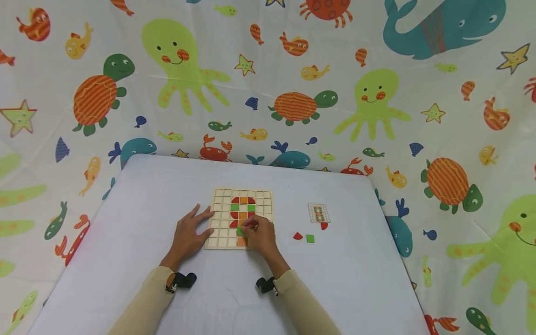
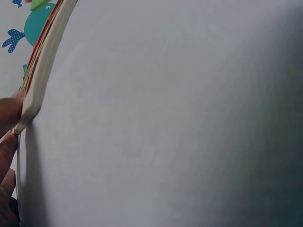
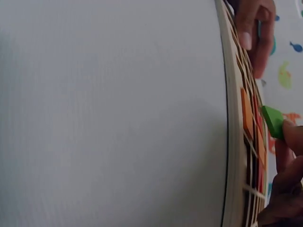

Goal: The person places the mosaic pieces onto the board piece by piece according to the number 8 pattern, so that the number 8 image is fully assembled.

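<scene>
A pale wooden grid board point(image 1: 220, 200) lies on the white table. Red rounded pieces point(image 1: 235, 200), green squares point(image 1: 234, 208) and orange squares point(image 1: 243, 200) fill cells down its middle. My right hand point(image 1: 263, 237) pinches a green square tile point(image 3: 273, 121) between thumb and fingers, tilted over the board's lower middle. Just below it sits an orange square point(image 1: 242, 242) close to the near edge. My left hand point(image 1: 188, 236) rests at the board's left side, fingers spread, with fingertips point(image 2: 10, 111) touching the edge.
Right of the board lies a small pattern card point(image 1: 311, 214) with a gridded picture. A red piece point(image 1: 324, 226) sticks out at its lower edge. Nearer are a red quarter-circle piece point(image 1: 298, 236) and a loose green square point(image 1: 310, 238). A sea-animal curtain point(image 1: 259, 60) hangs behind the table.
</scene>
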Tool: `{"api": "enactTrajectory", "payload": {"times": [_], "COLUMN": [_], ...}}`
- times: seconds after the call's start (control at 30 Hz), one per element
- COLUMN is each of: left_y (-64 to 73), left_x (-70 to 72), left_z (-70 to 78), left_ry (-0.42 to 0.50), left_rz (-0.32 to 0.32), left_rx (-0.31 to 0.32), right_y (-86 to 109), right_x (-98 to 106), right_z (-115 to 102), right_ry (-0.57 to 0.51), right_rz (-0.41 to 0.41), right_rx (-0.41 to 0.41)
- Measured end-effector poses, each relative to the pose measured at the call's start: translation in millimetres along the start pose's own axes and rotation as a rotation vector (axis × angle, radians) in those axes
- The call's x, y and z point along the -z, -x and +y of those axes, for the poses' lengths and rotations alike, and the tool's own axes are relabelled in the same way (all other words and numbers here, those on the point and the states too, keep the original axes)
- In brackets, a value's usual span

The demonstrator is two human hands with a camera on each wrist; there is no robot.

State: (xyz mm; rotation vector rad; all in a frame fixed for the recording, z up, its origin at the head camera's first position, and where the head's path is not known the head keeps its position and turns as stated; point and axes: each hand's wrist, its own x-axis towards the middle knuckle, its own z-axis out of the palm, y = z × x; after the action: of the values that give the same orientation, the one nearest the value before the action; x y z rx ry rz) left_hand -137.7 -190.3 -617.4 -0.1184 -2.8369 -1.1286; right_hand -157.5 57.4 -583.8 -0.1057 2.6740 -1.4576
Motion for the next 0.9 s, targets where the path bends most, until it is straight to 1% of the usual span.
{"api": "enactTrajectory", "payload": {"times": [0.1, 0.23, 0.4, 0.7, 0.9], "left_y": [-0.2, -0.3, -0.7, -0.6, -0.7], "left_x": [0.4, 1.0, 0.5, 0.7, -0.5], "left_z": [-0.2, -0.8, -2.9, -2.2, -2.8], "left_ry": [0.006, 0.006, 0.007, 0.012, 0.011], "left_rz": [0.0, -0.004, -0.004, -0.005, 0.001], "left_rx": [0.0, 0.002, 0.003, 0.0, 0.002], "right_y": [1.1, 2.8, 3.9, 3.5, 4.9], "right_x": [-10.2, -18.7, -26.0, -32.0, -24.7], "right_z": [-4.3, -9.1, -11.3, -15.9, -12.7], "right_ry": [0.075, 0.157, 0.218, 0.285, 0.275], "right_rz": [0.012, 0.039, 0.057, 0.052, 0.027], "right_rx": [0.008, 0.011, 0.019, 0.054, 0.064]}}
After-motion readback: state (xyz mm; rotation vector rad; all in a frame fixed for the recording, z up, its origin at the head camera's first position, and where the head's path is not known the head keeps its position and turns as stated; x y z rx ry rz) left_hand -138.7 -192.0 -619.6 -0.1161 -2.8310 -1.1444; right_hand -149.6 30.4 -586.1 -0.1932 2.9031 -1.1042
